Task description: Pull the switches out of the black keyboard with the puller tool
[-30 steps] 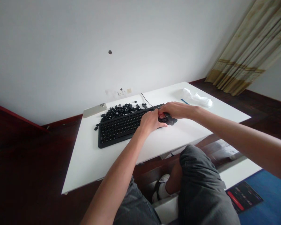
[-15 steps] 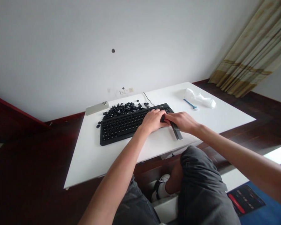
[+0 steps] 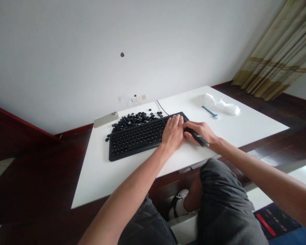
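Observation:
A black keyboard [image 3: 136, 139] with its keycaps off lies on the white table, slightly angled. My left hand [image 3: 172, 132] rests flat over its right part, fingers stretched out toward the back edge. Beside it, at the keyboard's right end, my right hand [image 3: 199, 131] is closed around a slim black tool [image 3: 201, 141]. The tool's lower end sticks out toward me; its working end is hidden by my fingers. Behind the keyboard spreads a pile of loose black keycaps [image 3: 132, 120], with a few lying apart.
A phone [image 3: 105, 119] lies face down at the table's back left. On the right are a blue-handled tool [image 3: 209, 111] and a crumpled clear plastic bag [image 3: 221, 104]. A thin cable [image 3: 162, 107] runs behind the keyboard. The white table [image 3: 91, 183] ends near my knees.
My left hand has flattened out and shifted right over the keyboard. My right hand has moved slightly right, and the black tool in it has turned. The view has shifted a little.

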Demonstrator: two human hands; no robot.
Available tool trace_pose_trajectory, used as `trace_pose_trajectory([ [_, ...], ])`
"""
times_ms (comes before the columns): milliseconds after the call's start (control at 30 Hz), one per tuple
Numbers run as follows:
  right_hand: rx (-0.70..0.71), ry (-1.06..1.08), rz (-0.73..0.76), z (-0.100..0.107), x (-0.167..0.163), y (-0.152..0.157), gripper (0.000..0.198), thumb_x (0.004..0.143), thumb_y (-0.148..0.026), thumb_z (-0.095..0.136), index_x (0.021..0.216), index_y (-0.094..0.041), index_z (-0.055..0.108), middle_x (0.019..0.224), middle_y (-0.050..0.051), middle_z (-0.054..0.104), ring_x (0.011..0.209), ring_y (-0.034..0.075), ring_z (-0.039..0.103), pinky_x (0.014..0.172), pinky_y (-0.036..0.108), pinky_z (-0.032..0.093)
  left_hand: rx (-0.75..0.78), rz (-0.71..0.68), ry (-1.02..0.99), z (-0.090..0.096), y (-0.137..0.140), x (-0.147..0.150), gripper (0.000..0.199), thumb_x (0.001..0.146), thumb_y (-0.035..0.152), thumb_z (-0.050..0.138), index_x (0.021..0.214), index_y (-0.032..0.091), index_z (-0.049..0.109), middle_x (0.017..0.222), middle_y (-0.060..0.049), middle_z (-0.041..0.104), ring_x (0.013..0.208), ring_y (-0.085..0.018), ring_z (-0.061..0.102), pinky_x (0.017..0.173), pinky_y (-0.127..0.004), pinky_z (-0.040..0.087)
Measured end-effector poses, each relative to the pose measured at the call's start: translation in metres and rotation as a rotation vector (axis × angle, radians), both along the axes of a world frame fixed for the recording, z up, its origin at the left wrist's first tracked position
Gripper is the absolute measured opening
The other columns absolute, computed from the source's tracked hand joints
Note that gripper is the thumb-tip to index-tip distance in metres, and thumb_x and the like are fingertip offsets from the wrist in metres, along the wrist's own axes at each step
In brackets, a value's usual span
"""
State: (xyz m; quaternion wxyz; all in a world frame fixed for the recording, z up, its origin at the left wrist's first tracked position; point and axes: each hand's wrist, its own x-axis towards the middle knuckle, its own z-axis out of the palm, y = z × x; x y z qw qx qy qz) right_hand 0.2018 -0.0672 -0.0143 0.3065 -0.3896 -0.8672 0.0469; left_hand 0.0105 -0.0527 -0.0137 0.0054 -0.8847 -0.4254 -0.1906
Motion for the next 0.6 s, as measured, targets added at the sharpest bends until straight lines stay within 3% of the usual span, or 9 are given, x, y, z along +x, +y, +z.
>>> trace_pose_trajectory([
  [133, 0.137, 0.049, -0.013, 0.000, -0.001, -0.003, 0.021, 0.103, -0.031, 0.055, 0.112, -0.023, 0.071, 0.111, 0.012, 0.074, 0.091, 0.024, 0.073, 0.078, 0.034, 0.056, 0.028, 0.043, 0.011, -0.001, -0.001, 0.005, 0.061, 0.107, 0.021, 0.037, 0.161, -0.005, 0.038, 0.171, -0.025, 0.041, 0.162, -0.031, 0.037, 0.137, -0.044, 0.027],
  [267, 0.208, 0.141, -0.016, 0.005, -0.007, -0.009, 0.028, 0.100, -0.021, 0.058, 0.125, -0.024, 0.069, 0.112, 0.010, 0.074, 0.093, 0.023, 0.072, 0.082, 0.035, 0.058, 0.000, 0.104, 0.114, 0.003, -0.002, 0.005, 0.065, 0.108, 0.028, 0.038, 0.165, -0.004, 0.035, 0.176, -0.025, 0.032, 0.166, -0.035, 0.027, 0.138, -0.051, 0.023],
  [400, 0.249, 0.164, 0.076, 0.010, -0.011, -0.010, 0.016, 0.099, -0.018, 0.058, 0.103, -0.024, 0.072, 0.112, 0.011, 0.072, 0.097, 0.023, 0.069, 0.085, 0.036, 0.058, 0.010, 0.070, 0.194, 0.005, -0.003, 0.003, 0.065, 0.109, 0.030, 0.037, 0.172, 0.014, 0.032, 0.179, -0.016, 0.028, 0.167, -0.036, 0.024, 0.137, -0.057, 0.025],
  [500, 0.166, 0.162, 0.157, 0.010, -0.011, -0.009, 0.018, 0.102, -0.019, 0.053, 0.092, -0.024, 0.067, 0.107, 0.011, 0.073, 0.096, 0.022, 0.069, 0.083, 0.033, 0.057, 0.012, 0.003, 0.207, 0.006, -0.001, 0.001, 0.061, 0.109, 0.029, 0.039, 0.170, 0.026, 0.038, 0.180, -0.008, 0.028, 0.167, -0.037, 0.023, 0.136, -0.060, 0.026],
  [600, 0.050, 0.145, 0.189, 0.009, -0.010, -0.010, 0.024, 0.105, -0.022, 0.047, 0.088, -0.024, 0.064, 0.106, 0.011, 0.074, 0.091, 0.020, 0.070, 0.078, 0.030, 0.056, -0.024, -0.078, 0.199, 0.007, 0.002, -0.002, 0.061, 0.108, 0.028, 0.043, 0.168, 0.026, 0.042, 0.180, -0.005, 0.030, 0.167, -0.040, 0.022, 0.135, -0.060, 0.028],
])
